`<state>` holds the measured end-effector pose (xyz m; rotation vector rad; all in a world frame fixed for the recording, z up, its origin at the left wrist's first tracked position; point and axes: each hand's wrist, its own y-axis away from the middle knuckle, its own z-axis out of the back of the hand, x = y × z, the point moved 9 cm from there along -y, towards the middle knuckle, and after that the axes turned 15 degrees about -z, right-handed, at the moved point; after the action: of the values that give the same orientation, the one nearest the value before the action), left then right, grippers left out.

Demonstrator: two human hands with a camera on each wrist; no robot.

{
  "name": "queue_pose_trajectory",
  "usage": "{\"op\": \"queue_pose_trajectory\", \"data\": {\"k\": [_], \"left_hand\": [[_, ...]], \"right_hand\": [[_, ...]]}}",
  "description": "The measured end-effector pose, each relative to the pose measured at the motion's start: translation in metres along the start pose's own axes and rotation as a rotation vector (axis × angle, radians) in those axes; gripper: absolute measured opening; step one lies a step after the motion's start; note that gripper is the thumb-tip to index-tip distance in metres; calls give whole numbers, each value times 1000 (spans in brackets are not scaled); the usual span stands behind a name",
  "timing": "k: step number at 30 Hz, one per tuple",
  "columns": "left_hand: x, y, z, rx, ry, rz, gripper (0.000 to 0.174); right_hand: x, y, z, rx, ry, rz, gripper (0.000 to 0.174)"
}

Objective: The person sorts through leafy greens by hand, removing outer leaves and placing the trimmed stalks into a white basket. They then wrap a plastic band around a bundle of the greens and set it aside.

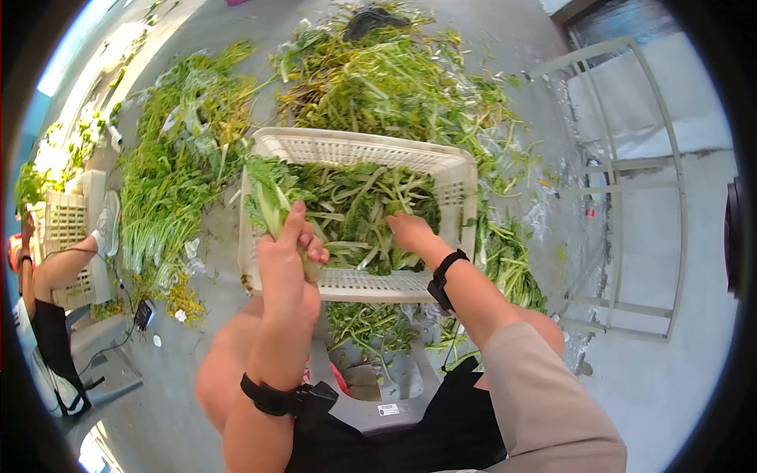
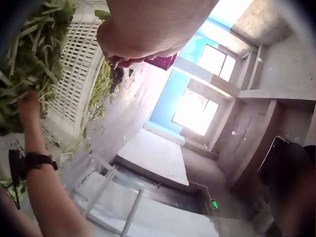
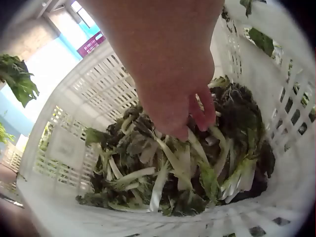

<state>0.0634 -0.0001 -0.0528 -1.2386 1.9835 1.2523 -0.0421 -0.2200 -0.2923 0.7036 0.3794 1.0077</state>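
Observation:
A white plastic basket (image 1: 355, 142) holds a pile of leafy greens (image 1: 355, 205) with pale stems. Over its left side, the left hand (image 1: 292, 256) grips a leafy green head (image 1: 272, 193) by its base, leaves pointing up and away. Inside the basket, the right hand (image 1: 414, 235) reaches down into the pile; in the right wrist view the fingertips of the right hand (image 3: 182, 108) touch the stems (image 3: 173, 163), and whether they pinch any is hidden. In the left wrist view the left hand (image 2: 143, 34) is seen from the wrist side.
Heaps of greens (image 1: 363, 87) lie on the floor beyond the basket and a long pile (image 1: 165, 173) to its left. A metal frame (image 1: 678, 181) stands at right. Another person's leg (image 1: 67, 264) and a second basket (image 1: 67, 229) are at far left. A grey stool (image 1: 371, 414) is below.

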Motion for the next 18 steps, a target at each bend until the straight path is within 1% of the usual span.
{"op": "queue_pose_trajectory", "data": {"k": [1, 2, 3, 5, 6, 7, 8, 9, 10, 12, 15, 16, 18], "left_hand": [[0, 1, 0, 8, 3, 12, 22], [0, 1, 0, 20, 7, 5, 21], [0, 0, 5, 7, 0, 8, 21], [3, -2, 4, 13, -11, 0, 20], [4, -1, 1, 17, -5, -2, 20], [6, 0, 0, 15, -8, 23, 20], [7, 2, -2, 14, -13, 45, 19], [8, 2, -4, 20, -11, 39, 19], [10, 3, -6, 37, -3, 46, 19], [13, 5, -7, 50, -10, 59, 19], [13, 6, -3, 11, 7, 48, 20], [15, 7, -3, 12, 8, 56, 20], [12, 6, -3, 28, 1, 41, 20]], "right_hand": [[-2, -6, -11, -24, 66, -15, 48], [-2, -14, -20, -23, 127, 15, 46], [5, -12, -18, -11, 126, 24, 46], [-3, -2, 0, -7, 124, -105, 39], [-4, 1, 5, -60, 91, -80, 35], [-12, 0, 1, -68, 95, -81, 35], [-15, 0, -1, -94, 115, -37, 32], [-15, 2, 0, -118, 132, 5, 29], [-18, 2, 1, -128, 131, 7, 29], [-23, 2, -10, -18, 60, -57, 24], [-17, 7, -17, 49, -3, -24, 23], [-18, 11, -18, 54, -3, -31, 23], [-17, 14, -25, 173, -88, -56, 28]]}}
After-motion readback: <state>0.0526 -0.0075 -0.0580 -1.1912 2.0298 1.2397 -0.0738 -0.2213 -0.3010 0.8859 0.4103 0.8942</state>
